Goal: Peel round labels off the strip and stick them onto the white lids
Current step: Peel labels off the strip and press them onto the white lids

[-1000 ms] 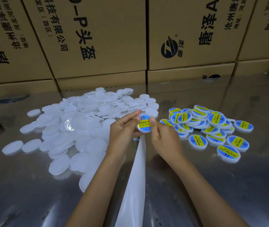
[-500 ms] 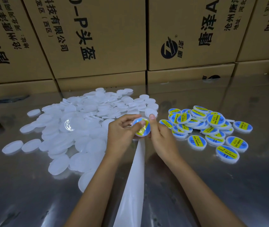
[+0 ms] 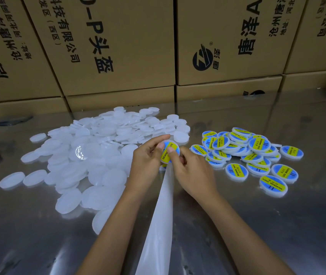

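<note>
a white lid [image 3: 171, 150] with a blue and yellow round label on its face is held up above the shiny metal table [image 3: 277, 225], in the middle of the view. the left hand [image 3: 148, 161] grips it from the left, fingers curled round its edge and thumb on the label. the right hand [image 3: 193, 171] pinches it from the right, its thumb pressed on the yellow band and its other fingers curled under. the white strip [image 3: 160, 215] runs from just below the hands down to the bottom edge. to the left lies a big heap of plain white lids [image 3: 90, 155], some spread out singly. to the right, a smaller pile of labelled lids [image 3: 247, 153] sits apart from it. brown cardboard boxes [image 3: 118, 46] with printed characters stand stacked along the far side of the table.
</note>
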Tool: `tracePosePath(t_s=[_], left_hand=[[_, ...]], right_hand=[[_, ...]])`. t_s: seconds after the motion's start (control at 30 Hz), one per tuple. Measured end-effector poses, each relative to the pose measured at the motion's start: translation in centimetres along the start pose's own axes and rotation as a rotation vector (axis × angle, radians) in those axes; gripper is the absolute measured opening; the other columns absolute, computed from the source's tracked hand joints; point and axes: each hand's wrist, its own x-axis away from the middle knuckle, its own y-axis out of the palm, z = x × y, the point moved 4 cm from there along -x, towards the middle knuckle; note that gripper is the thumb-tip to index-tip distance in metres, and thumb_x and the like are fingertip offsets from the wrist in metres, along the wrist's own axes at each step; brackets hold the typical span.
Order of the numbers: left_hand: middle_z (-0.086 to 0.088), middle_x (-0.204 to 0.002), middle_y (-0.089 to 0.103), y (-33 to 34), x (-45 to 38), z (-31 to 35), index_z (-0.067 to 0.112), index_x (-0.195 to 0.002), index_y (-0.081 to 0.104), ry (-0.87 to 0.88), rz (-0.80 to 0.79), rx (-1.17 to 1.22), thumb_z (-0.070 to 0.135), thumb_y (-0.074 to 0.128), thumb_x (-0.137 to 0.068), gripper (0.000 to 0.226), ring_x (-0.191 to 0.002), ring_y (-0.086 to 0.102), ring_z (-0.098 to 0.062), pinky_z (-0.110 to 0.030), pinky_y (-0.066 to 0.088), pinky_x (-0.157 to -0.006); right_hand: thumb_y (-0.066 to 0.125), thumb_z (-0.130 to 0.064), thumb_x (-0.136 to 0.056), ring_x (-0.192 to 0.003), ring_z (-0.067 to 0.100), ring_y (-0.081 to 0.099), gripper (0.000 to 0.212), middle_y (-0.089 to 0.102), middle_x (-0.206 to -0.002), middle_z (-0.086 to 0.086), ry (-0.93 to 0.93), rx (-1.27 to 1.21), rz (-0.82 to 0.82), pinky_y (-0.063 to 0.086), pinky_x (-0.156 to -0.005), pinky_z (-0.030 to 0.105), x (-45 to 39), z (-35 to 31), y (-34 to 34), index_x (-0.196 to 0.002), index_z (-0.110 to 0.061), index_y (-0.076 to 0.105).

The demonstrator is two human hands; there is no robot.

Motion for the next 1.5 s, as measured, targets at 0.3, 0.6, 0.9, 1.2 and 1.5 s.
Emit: tracePosePath(t_s=[0.3, 0.6, 0.9, 1.2, 1.5], left_hand=[[0.009, -0.127, 0.068, 0.7, 0.1, -0.8, 0.019, -0.134, 0.063, -0.025, -0.183, 0.026, -0.01, 0.063, -0.091, 0.052, -0.11, 0.069, -0.01, -0.021, 0.057, -0.085], [0.007, -0.094, 0.078, -0.9, -0.3, -0.5, 0.019, -0.098, 0.077, -0.009, 0.079, 0.017, 0.002, 0.075, -0.086, 0.021, -0.092, 0.073, -0.012, -0.024, 0.06, -0.069], [0.002, -0.089, 0.078, -1.4, -0.3, -0.5, 0.018, -0.095, 0.078, -0.015, 0.173, 0.051, 0.016, 0.066, -0.097, 0.013, -0.088, 0.075, -0.018, -0.029, 0.061, -0.07], [0.009, -0.123, 0.069, -0.2, -0.1, -0.5, 0.023, -0.135, 0.06, -0.006, -0.038, 0.022, -0.007, 0.051, -0.098, 0.049, -0.105, 0.07, -0.005, -0.023, 0.056, -0.093], [-0.007, -0.113, 0.072, -1.9, -0.9, -1.1, 0.013, -0.116, 0.068, -0.036, 0.193, -0.059, -0.016, 0.037, -0.091, 0.049, -0.093, 0.072, -0.021, -0.04, 0.06, -0.078]], right_hand=[[0.033, -0.045, -0.104, -0.068, 0.025, 0.049, 0.05, 0.049, -0.061, -0.004, 0.093, -0.096, 0.05, 0.041, -0.063, 0.038, -0.6, 0.8, -0.5, -0.058, -0.027, 0.033], [0.04, -0.062, -0.088, -0.059, 0.005, 0.048, 0.042, 0.052, -0.057, -0.014, 0.05, -0.325, -0.157, 0.035, -0.057, 0.03, -0.1, 0.0, 0.5, -0.065, -0.028, 0.05], [0.067, -0.038, -0.091, -0.054, 0.005, 0.034, 0.042, 0.042, -0.055, -0.01, 0.034, -0.465, -0.258, 0.029, -0.053, 0.022, 0.0, -0.4, 1.2, -0.068, -0.005, 0.054], [0.052, -0.035, -0.101, -0.041, 0.004, 0.039, 0.04, 0.048, -0.047, -0.008, 0.416, -0.635, -0.004, 0.031, -0.044, 0.016, -2.1, 3.2, -1.4, -0.067, -0.014, 0.059], [0.043, -0.026, -0.102, -0.038, 0.013, 0.035, 0.032, 0.043, -0.057, 0.003, 0.776, -0.87, 0.406, 0.033, -0.037, 0.022, -3.1, 9.9, -6.0, -0.074, -0.013, 0.052]])
